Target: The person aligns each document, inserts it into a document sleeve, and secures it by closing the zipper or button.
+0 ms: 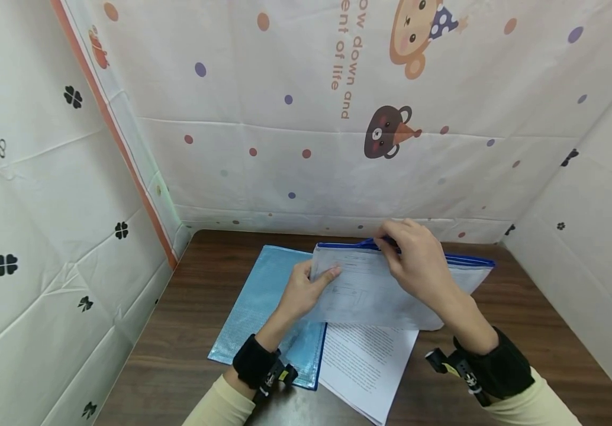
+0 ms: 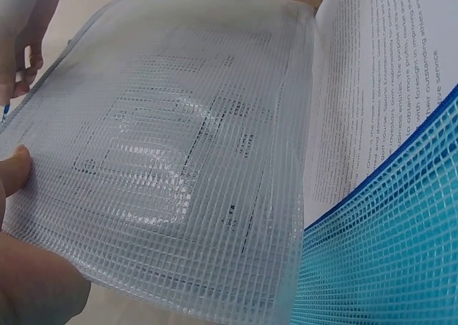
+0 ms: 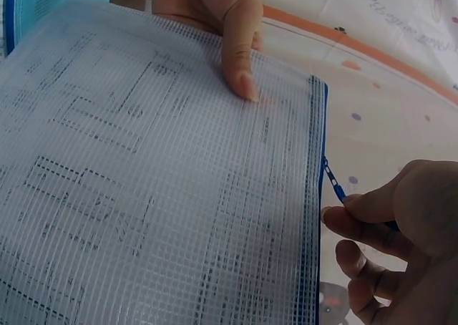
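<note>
A clear mesh zipper pouch (image 1: 361, 299) with a blue zipper edge is held up above the table, printed paper showing through its side. My left hand (image 1: 303, 290) grips its left end, the thumb pressed on the front face. At the top edge, my right hand (image 1: 423, 260) pinches the blue zipper pull (image 3: 334, 182) between thumb and forefinger. In the right wrist view, the pull's cord stretches away from the zipper slider. Part of the zipper is hidden behind the right hand in the head view.
Flat on the wooden table (image 1: 189, 331) lies a light blue mesh pouch (image 1: 253, 302), to the left. Stacked printed sheets (image 1: 364, 367) lie beside it, partly under the raised pouch. Patterned white cloth walls (image 1: 263, 171) enclose the back and sides.
</note>
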The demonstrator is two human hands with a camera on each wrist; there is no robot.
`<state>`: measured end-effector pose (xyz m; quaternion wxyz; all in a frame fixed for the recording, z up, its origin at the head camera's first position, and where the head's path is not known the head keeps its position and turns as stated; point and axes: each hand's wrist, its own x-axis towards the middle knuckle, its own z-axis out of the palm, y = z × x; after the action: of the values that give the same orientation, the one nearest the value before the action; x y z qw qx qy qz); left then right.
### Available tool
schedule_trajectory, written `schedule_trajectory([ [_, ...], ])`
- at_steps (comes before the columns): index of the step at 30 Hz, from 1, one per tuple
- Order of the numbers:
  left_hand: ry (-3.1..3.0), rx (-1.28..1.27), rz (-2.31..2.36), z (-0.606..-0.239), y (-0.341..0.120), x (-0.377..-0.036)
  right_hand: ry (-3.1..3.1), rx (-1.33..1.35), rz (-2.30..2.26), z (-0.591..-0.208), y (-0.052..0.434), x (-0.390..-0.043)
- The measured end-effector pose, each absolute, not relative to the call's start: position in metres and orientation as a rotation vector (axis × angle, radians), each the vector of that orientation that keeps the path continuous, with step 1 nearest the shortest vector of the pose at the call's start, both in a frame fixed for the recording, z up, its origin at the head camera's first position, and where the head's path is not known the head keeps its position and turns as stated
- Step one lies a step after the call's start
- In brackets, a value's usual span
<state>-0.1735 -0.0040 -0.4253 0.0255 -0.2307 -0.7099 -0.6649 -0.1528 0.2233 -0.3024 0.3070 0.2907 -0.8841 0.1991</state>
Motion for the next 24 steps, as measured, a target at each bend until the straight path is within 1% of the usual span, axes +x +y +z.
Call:
schedule_trajectory([
  [24, -2.170, -0.748, -2.049, -0.424, -0.006, -0.174, -2.332, 0.721, 0.521, -0.303, 0.238, -0.151],
])
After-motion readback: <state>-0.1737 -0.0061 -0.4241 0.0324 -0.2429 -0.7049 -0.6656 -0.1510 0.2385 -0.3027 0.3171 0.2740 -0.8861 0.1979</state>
